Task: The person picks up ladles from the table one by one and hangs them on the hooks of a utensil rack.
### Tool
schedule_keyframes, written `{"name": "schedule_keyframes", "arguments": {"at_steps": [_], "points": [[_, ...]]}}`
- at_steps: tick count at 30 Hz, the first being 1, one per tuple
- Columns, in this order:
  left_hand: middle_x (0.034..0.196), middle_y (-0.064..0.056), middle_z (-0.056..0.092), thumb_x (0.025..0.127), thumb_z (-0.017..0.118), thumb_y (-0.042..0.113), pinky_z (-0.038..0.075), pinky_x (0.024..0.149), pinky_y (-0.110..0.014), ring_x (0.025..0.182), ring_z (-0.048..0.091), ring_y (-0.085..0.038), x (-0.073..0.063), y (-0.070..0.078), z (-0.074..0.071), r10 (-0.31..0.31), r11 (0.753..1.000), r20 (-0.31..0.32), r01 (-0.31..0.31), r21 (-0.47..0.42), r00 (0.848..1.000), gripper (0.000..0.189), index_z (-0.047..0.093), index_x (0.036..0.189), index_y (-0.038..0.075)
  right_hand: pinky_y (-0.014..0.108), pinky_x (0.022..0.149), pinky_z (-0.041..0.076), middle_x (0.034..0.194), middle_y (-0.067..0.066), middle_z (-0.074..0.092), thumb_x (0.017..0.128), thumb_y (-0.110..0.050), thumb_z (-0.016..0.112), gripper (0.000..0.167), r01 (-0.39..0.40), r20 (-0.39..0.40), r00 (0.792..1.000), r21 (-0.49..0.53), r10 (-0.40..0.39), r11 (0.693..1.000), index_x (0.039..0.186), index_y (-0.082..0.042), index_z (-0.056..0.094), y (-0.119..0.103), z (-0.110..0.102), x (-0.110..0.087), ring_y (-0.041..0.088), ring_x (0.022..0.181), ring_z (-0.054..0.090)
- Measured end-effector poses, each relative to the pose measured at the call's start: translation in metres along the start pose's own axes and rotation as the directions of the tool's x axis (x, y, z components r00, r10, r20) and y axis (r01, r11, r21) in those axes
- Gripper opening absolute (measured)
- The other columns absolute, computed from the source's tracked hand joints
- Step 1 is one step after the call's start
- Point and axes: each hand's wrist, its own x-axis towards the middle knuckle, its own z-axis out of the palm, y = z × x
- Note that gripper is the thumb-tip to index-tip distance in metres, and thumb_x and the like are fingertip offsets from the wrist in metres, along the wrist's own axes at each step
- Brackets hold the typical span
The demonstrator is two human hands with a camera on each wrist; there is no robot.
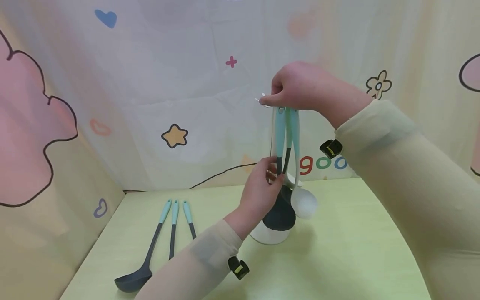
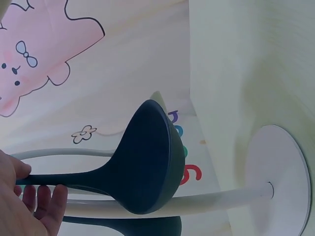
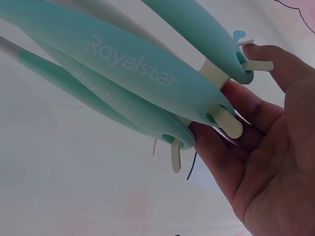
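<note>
A white utensil stand (image 2: 278,162) with a round base and an upright pole bears several utensils with mint-green handles on its hooks (image 3: 229,123). My left hand (image 1: 258,189) grips a hanging dark ladle (image 1: 280,216) by its shaft, between thumb and fingers. Up at the top of the stand, my right hand (image 1: 303,85) holds the hook head, its fingers curled behind it in the right wrist view. A green handle (image 3: 133,61) marked "Royalstar" hangs from one hook. Beside the dark ladle hangs a white ladle (image 1: 304,204). Another dark utensil (image 2: 152,225) shows behind the pole.
On the table (image 1: 337,250) at the left lie a dark ladle (image 1: 136,278) and two more utensils with green handles (image 1: 175,212), partly hidden by my left sleeve. A patterned curtain (image 1: 168,83) stands behind the table.
</note>
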Motion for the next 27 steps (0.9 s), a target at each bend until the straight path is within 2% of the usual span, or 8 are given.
{"name": "schedule_keyframes", "arguments": {"at_steps": [7,11,17,20,23,25,27], "points": [[0.104,0.005,0.056,0.099,0.061,0.025,0.053,0.078,-0.029,0.094,0.057,-0.011,-0.002,-0.001,-0.006,0.005,1.000,0.022,-0.004,-0.025,1.000,0.040,0.050,0.137,0.018,0.036,0.068,0.046,0.073,0.006,0.058,0.088,-0.066,0.060,0.058,-0.029,-0.020,0.999,0.011,0.029,1.000,0.077,-0.009,0.065,-0.001,0.002,-0.001,0.024,0.075,0.054],[0.105,0.006,0.056,0.100,0.061,0.029,0.053,0.082,-0.029,0.097,0.057,-0.012,-0.003,-0.004,-0.012,0.014,0.999,0.035,-0.013,-0.036,0.999,0.039,0.051,0.136,0.018,0.036,0.068,0.045,0.071,0.005,0.058,0.089,-0.062,0.061,0.055,-0.037,-0.030,0.999,0.007,0.037,0.999,0.075,-0.009,0.064,-0.002,0.005,0.000,0.023,0.073,0.054],[0.106,0.004,0.057,0.099,0.062,0.029,0.052,0.085,-0.031,0.098,0.058,-0.013,-0.007,-0.018,-0.026,0.007,1.000,0.051,-0.007,-0.016,0.999,0.036,0.053,0.132,0.017,0.036,0.064,0.041,0.062,0.001,0.050,0.091,-0.059,0.057,0.054,-0.035,-0.033,0.999,-0.024,0.034,0.999,0.069,-0.010,0.056,-0.006,0.010,-0.001,0.020,0.066,0.050],[0.107,0.002,0.057,0.097,0.065,0.025,0.053,0.082,-0.031,0.098,0.059,-0.014,-0.008,-0.025,-0.038,-0.020,0.999,0.052,0.018,0.038,0.998,0.035,0.055,0.130,0.017,0.034,0.058,0.037,0.056,-0.001,0.040,0.094,-0.054,0.055,0.053,-0.030,-0.051,0.998,-0.064,0.027,0.998,0.064,-0.010,0.047,-0.010,0.012,-0.003,0.017,0.058,0.042],[0.107,0.000,0.059,0.096,0.067,0.022,0.054,0.077,-0.032,0.097,0.060,-0.016,-0.006,-0.036,-0.052,-0.069,0.989,0.047,0.063,0.132,0.996,0.033,0.057,0.127,0.016,0.032,0.055,0.034,0.054,-0.001,0.034,0.096,-0.048,0.051,0.051,-0.032,-0.075,0.997,-0.116,0.023,0.993,0.062,-0.011,0.043,-0.015,0.014,-0.004,0.017,0.055,0.037],[0.108,-0.001,0.060,0.095,0.067,0.023,0.054,0.074,-0.034,0.097,0.061,-0.018,-0.003,-0.046,-0.060,-0.124,0.972,0.042,0.113,0.206,0.991,0.031,0.058,0.124,0.016,0.032,0.055,0.035,0.055,-0.001,0.036,0.096,-0.045,0.048,0.048,-0.039,-0.087,0.996,-0.142,0.026,0.989,0.063,-0.011,0.044,-0.017,0.015,-0.004,0.017,0.055,0.040],[0.109,-0.003,0.062,0.095,0.068,0.024,0.054,0.074,-0.036,0.097,0.062,-0.020,0.001,-0.058,-0.069,-0.191,0.944,0.042,0.171,0.282,0.981,0.030,0.058,0.122,0.015,0.033,0.055,0.038,0.055,-0.001,0.040,0.097,-0.043,0.046,0.046,-0.049,-0.090,0.995,-0.151,0.036,0.987,0.064,-0.011,0.047,-0.019,0.016,-0.005,0.018,0.057,0.044]]}}
